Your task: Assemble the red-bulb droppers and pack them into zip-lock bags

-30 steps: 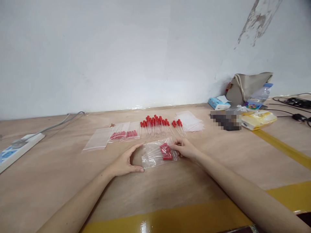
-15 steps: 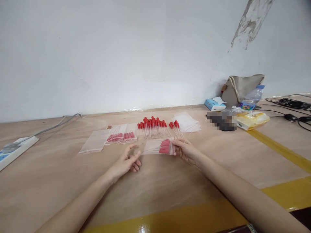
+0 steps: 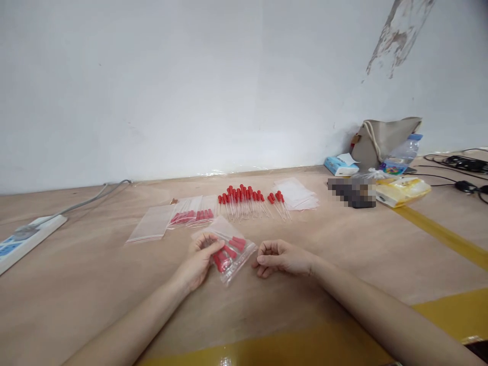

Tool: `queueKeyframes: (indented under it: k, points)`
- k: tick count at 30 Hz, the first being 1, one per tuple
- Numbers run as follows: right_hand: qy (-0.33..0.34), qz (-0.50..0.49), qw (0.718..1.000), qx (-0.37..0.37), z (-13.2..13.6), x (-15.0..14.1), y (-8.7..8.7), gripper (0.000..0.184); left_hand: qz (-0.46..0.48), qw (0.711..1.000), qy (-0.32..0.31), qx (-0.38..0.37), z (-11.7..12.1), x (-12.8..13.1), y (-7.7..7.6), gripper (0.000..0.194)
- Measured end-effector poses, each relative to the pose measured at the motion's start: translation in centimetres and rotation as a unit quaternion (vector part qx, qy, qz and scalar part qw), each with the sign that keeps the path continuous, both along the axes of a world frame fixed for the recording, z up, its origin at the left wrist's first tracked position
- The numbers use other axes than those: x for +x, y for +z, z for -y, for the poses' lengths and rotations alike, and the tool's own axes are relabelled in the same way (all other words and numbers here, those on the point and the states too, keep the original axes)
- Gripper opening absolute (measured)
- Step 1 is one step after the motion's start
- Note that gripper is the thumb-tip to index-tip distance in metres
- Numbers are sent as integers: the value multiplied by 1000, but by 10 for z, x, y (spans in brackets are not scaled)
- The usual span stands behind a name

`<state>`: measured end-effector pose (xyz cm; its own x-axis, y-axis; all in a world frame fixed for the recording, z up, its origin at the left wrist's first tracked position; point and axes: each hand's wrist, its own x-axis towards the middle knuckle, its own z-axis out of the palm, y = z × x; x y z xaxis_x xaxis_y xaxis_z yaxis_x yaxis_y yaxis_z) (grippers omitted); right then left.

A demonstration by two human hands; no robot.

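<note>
My left hand (image 3: 203, 262) is closed on a clear zip bag (image 3: 240, 262) that holds several red-bulbed droppers. The bag is tilted above the table, its zip edge turned toward the lower right and its bulbs near that edge. Close by that edge is my right hand (image 3: 280, 258), fingers loosely curled and holding nothing that I can see. Behind the hands lies a row of loose droppers (image 3: 242, 198) with red bulbs. A smaller group of droppers (image 3: 279, 201) lies to its right. Filled zip bags (image 3: 204, 214) rest left of the row.
A flat zip bag (image 3: 150, 223) lies at the left and a stack of bags (image 3: 299, 193) at the right. Farther right are a tissue pack (image 3: 340, 165), a yellow packet (image 3: 403, 191) and a grey bag (image 3: 385, 140). A power strip (image 3: 32, 236) sits at far left.
The bag of droppers has passed from my right hand to my left and has tilted toward me. My right hand has let go and moved slightly left and nearer.
</note>
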<state>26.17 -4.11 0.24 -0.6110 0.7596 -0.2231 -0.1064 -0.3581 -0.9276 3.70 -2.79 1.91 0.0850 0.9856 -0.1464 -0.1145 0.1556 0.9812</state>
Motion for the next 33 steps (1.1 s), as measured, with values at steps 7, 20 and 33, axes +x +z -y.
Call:
queueKeyframes:
  k: [7, 20, 33]
  points:
    - [-98, 7, 995, -21, -17, 25, -5, 25, -123, 989, 69, 51, -92, -55, 48, 48]
    - [-122, 22, 992, -7, -23, 29, -9, 28, -678, 712, 108, 147, -137, -127, 21, 47]
    - [-350, 484, 731, 332, -93, 65, 7, 9, -765, 637, 29, 89, -83, -186, -27, 56]
